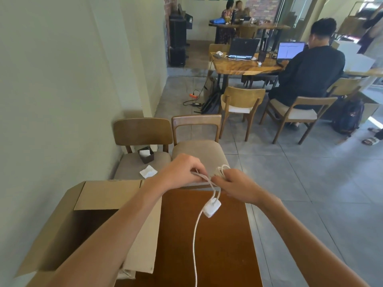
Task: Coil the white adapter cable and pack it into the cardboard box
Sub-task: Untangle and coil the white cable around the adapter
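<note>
While the right hand (238, 188) clamps a few finished loops, the left hand (182, 172) pinches the white adapter cable (194, 241) beside it. Adapter block (211, 207) dangles below; loose tail runs near, toward the wearer. Cardboard box (68, 220) sits open, left, nearer the left hand.

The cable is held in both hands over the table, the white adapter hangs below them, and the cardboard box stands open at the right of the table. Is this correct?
Not quite. The head view shows the box open at the left of the table, not the right. The rest holds: both the left hand and right hand hold the cable, and the adapter hangs below them.
</note>
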A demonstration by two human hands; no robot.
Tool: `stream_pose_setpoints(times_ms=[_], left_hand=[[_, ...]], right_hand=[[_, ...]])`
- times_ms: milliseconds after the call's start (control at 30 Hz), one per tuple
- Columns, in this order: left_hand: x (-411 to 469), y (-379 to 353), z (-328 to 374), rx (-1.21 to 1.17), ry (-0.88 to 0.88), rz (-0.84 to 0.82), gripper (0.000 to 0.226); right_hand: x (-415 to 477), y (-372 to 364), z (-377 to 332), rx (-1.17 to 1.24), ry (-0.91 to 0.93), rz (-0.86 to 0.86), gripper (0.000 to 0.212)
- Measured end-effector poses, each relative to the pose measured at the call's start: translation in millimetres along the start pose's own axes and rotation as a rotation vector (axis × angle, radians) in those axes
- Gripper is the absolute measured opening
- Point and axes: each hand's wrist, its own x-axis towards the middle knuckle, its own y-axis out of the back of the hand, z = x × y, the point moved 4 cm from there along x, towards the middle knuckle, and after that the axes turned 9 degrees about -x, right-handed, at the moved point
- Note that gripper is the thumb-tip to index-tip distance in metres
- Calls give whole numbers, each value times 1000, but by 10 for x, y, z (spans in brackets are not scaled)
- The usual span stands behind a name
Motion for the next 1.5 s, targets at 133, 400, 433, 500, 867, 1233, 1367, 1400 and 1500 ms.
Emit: stream_pose_setpoints(times_ms=[133,400,433,500,867,1233,1367,1400,1500], left_hand=[[-19,177,-94,-283,95,77,15],[120,96,-234,-328,198,242,14],[136,49,-223,-289,185,195,17],[173,-48,-235,-152,188,95,41],[137,-88,187,-229,185,353,35],[283,-9,211,-502,120,84,16],[409,204,179,-250,104,301,21],[426,232,167,-206,105,328,22],[448,272,72,-184,162,396,24]], right_hand=[[-154,4,113,322,1,-188,52],[-332,-1,44,518,-13,-277,74],[-335,3,24,554,-6,-278,73],[-321,23,-13,642,-6,-250,59],[-81,165,-108,605,-63,153,43],[-52,148,-110,631,-145,185,40],[-109,52,-92,495,-164,163,44],[-128,57,-114,492,-158,168,42],[-164,129,-166,563,-106,212,43]])
